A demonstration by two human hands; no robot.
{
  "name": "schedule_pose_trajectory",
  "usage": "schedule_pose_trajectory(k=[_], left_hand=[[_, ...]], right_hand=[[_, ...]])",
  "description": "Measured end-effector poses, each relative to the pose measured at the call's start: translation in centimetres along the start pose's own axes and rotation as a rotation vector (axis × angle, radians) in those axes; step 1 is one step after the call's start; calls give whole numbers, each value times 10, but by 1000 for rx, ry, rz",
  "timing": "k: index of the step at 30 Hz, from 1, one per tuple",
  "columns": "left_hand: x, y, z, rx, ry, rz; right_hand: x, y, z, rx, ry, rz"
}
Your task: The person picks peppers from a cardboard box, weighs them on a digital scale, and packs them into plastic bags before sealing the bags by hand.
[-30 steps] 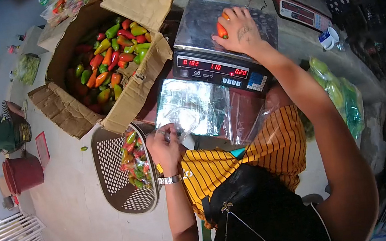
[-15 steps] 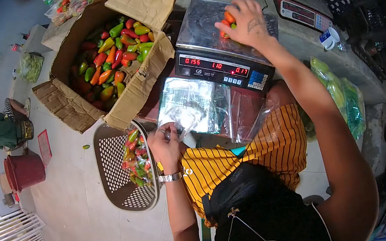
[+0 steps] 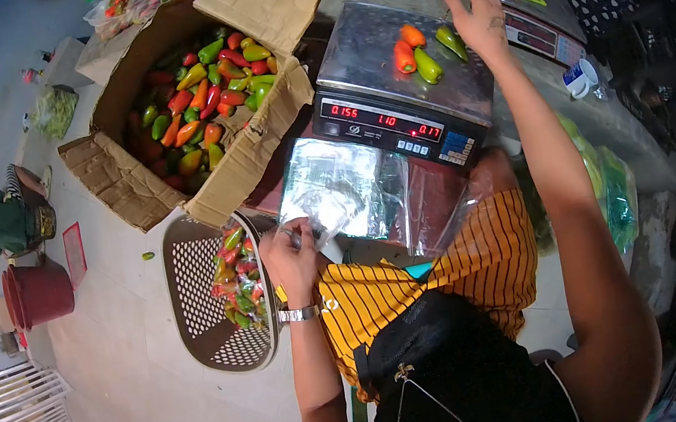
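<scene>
My left hand [image 3: 290, 256] pinches the edge of a clear plastic bag [image 3: 317, 214], which lies over a stack of shiny plastic bags [image 3: 356, 187]. Several peppers rest on the metal plate of the scale [image 3: 359, 52]: an orange one [image 3: 413, 35], a red-orange one [image 3: 404, 57] and two green ones [image 3: 427, 66]. The red display reads 0.156, 1.10 and 0.17. Over the plate's far right corner is my right hand [image 3: 479, 18], raised beside a green pepper, with its fingers apart and nothing visible in them.
An open cardboard box [image 3: 247, 150] of mixed peppers stands left of the scale. Below it is a perforated basket [image 3: 196, 304] with bagged peppers. A second scale [image 3: 533, 32], a mug [image 3: 580, 79] and bagged green produce [image 3: 616, 189] are at right. Another person [image 3: 2, 219] crouches far left.
My right hand has let go of the peppers and moved up and right, uncovering them on the scale. The display went from 0.182 to 0.156. My left hand stays at the bag.
</scene>
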State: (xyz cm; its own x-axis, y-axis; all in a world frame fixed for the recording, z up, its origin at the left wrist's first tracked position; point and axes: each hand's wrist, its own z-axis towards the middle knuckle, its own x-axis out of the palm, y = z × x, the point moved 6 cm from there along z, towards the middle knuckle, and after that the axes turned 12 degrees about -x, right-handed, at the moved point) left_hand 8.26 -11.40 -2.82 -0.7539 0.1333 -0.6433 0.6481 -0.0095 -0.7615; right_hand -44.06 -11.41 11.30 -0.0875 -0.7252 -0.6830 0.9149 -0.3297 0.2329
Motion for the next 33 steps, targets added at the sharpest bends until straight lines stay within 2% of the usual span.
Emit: schedule_pose_trajectory(k=[3,7,10,14,15,18,20,22,24,26,30,32,33], left_hand=[[-2,8,1,12,-20,8],[-4,7,2,16,-24,4],[-4,-3,1,3,-10,-52],[-5,-3,0,-13,0,-35],[-6,-3,2,-23,-2,-19],[-4,-3,4,-82,25,-66],[-5,-6,6,-41,22,-38],[-4,-8,6,-33,16,-44],[-3,-9,8,-52,20,-58],[-3,-9,10,-16,-4,-50],[-5,-7,11,-73,7,-83],[0,-2,12,-75,25,-165],[-1,-2,12,-70,16,-67]], right_hand=[[-1,-16,10,-3,23,25],[40,-54,-3,153,307,105],[45,-50,-21,149,336,65],[50,-30,-26,125,268,35],[48,-16,-24,-2,129,-9],[27,68,-14,-293,-108,232],[27,133,-8,-452,-155,333],[45,195,-4,-418,-42,651],[79,249,-2,-458,85,760],[122,305,3,-393,366,802],[231,389,-25,-460,884,670],[255,431,-56,-649,1085,586],[268,446,-73,-692,1176,500]])
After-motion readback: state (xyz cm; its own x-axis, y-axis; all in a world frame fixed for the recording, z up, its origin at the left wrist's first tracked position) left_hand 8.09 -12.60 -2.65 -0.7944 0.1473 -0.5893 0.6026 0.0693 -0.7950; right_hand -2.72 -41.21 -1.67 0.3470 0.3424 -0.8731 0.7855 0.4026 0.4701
